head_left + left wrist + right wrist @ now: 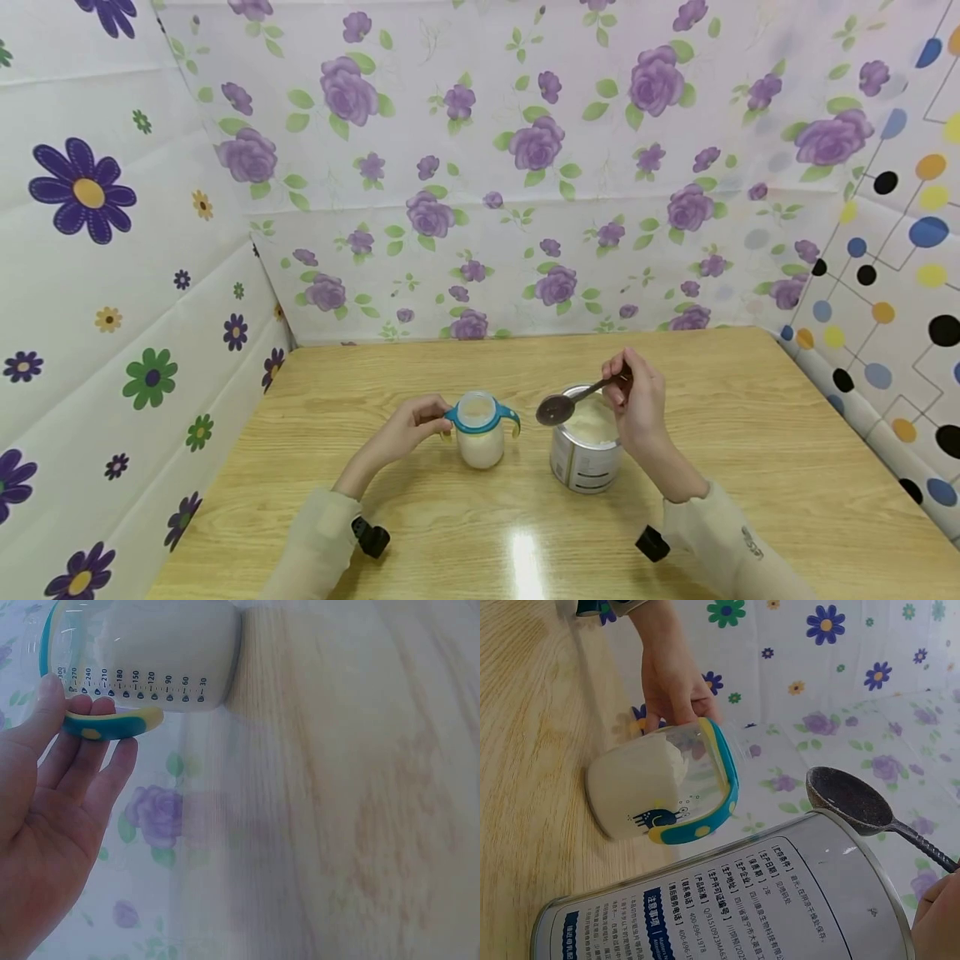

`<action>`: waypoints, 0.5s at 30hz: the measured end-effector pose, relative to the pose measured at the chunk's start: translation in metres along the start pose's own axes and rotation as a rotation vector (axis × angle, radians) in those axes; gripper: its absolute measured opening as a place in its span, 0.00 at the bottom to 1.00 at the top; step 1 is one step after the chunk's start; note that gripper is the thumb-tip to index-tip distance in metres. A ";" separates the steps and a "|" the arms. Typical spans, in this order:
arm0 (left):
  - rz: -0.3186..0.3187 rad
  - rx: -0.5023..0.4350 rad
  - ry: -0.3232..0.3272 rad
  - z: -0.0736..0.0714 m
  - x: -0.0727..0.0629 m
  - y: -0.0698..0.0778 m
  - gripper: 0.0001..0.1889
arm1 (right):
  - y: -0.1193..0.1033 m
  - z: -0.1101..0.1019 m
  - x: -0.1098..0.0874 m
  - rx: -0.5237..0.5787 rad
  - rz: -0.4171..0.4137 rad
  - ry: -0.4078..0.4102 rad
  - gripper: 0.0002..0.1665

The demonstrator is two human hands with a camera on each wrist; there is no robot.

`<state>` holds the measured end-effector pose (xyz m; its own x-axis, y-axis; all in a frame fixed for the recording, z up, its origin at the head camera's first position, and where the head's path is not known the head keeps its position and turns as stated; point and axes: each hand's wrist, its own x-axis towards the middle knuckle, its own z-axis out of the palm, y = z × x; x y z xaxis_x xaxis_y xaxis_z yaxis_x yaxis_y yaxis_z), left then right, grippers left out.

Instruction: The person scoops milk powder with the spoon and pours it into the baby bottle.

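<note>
My left hand (412,423) holds one handle of a clear baby bottle (482,450), its thumb and fingers around the teal-and-yellow handle (112,726). The bottle stands upright on the table, uncapped, with pale powder (634,776) inside and a measuring scale on its side. In my right hand (643,408) a dark spoon (556,409) is pinched by its handle. The spoon's bowl hangs over the left rim of an open milk powder can (587,468), with only a whitish residue visible in it. Cream-coloured powder (594,423) shows inside the can.
Bottle and can stand a short gap apart on a light wooden table (450,533). Flowered sheets (480,167) rise behind and at the left; a dotted sheet (885,333) borders the right side. Black wrist devices (371,537) sit on both sleeves.
</note>
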<state>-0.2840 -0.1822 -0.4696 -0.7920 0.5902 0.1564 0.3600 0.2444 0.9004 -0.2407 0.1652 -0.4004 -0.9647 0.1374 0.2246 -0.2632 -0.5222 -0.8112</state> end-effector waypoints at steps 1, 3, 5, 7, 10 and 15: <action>-0.001 0.001 0.000 0.000 0.000 0.000 0.08 | 0.000 0.000 0.000 -0.004 -0.001 0.001 0.26; -0.002 0.001 -0.001 0.000 -0.001 0.000 0.08 | 0.000 -0.002 0.000 -0.004 0.000 0.003 0.26; -0.001 0.001 0.000 0.001 -0.001 0.000 0.08 | 0.000 -0.003 -0.001 0.003 0.003 0.003 0.26; 0.002 0.002 0.000 0.001 -0.001 -0.001 0.08 | 0.000 -0.004 -0.001 0.015 0.008 0.007 0.26; 0.003 0.002 0.003 0.001 -0.002 -0.001 0.08 | -0.001 -0.006 -0.001 0.032 0.013 0.022 0.27; 0.014 0.000 0.006 0.000 -0.002 0.000 0.09 | -0.003 -0.010 0.001 0.033 0.004 0.057 0.26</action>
<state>-0.2822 -0.1832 -0.4705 -0.7898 0.5888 0.1719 0.3712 0.2357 0.8982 -0.2413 0.1750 -0.4028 -0.9648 0.1823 0.1894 -0.2598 -0.5505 -0.7934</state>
